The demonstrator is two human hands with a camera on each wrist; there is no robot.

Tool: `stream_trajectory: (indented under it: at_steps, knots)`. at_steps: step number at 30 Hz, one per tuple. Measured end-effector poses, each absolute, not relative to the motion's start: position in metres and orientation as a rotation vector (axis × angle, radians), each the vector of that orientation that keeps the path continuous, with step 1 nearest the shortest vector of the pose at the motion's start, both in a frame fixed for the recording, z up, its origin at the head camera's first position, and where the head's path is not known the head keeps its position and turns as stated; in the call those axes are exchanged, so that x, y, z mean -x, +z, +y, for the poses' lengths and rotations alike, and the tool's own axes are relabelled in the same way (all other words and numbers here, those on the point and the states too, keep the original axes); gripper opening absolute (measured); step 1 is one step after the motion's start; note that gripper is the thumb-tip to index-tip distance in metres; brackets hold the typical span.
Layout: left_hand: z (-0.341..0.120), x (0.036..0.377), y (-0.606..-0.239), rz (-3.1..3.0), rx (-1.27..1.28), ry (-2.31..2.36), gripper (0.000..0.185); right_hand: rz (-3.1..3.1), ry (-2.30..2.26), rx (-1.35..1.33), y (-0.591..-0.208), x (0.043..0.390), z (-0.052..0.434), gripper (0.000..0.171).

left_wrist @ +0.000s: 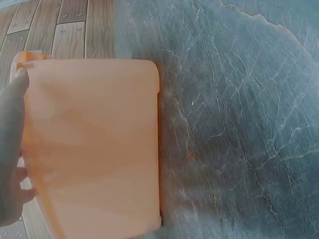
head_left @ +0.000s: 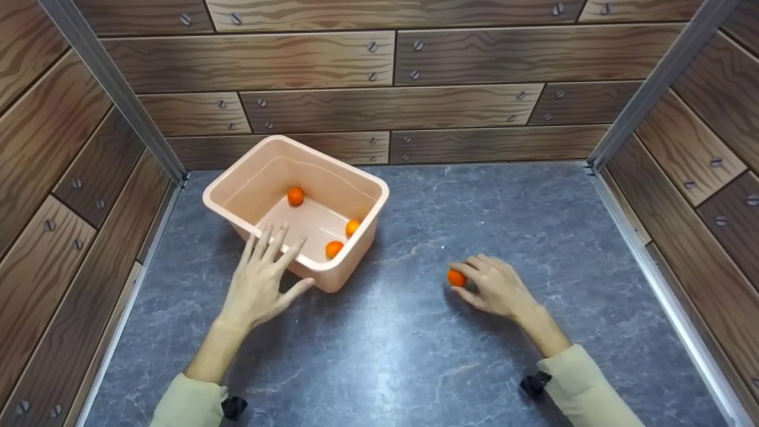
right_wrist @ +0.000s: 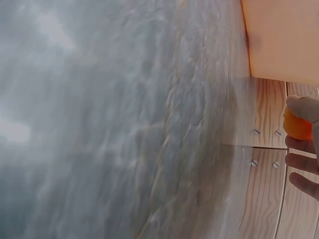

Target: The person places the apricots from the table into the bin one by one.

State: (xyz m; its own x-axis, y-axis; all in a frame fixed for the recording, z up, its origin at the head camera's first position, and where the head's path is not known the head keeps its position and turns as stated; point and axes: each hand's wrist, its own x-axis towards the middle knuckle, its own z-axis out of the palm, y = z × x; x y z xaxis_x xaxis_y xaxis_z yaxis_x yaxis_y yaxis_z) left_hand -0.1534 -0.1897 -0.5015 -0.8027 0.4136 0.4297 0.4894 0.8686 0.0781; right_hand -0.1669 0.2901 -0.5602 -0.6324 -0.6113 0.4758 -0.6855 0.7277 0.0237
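Inside peach tub, three oranges, left hand on rim

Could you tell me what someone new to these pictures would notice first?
The peach plastic tub at the back left of the grey marbled table stands out, with three small oranges inside. The left hand rests with spread straight fingers on the tub's near rim. To the right, the right hand curls its fingers round a fourth orange on the tabletop.
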Motion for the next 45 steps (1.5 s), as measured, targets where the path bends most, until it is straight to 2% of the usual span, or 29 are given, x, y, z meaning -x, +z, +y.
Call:
stream_trajectory:
  at_steps: [15,36,45]
  knots:
    - [-0.190,0.153,-0.502,-2.621,0.676,-0.269,0.077,-2.331,0.308,-1.046,-0.550,0.181,0.250,0.047]
    - [-0.190,0.153,-0.501,-2.630,0.674,-0.264,0.078,-2.164,0.500,-1.179,-0.497,0.201,0.182,0.044]
    - [-0.190,0.153,-0.501,-2.627,0.672,-0.255,0.078,-2.107,0.503,-1.211,-0.479,0.211,0.161,0.049]
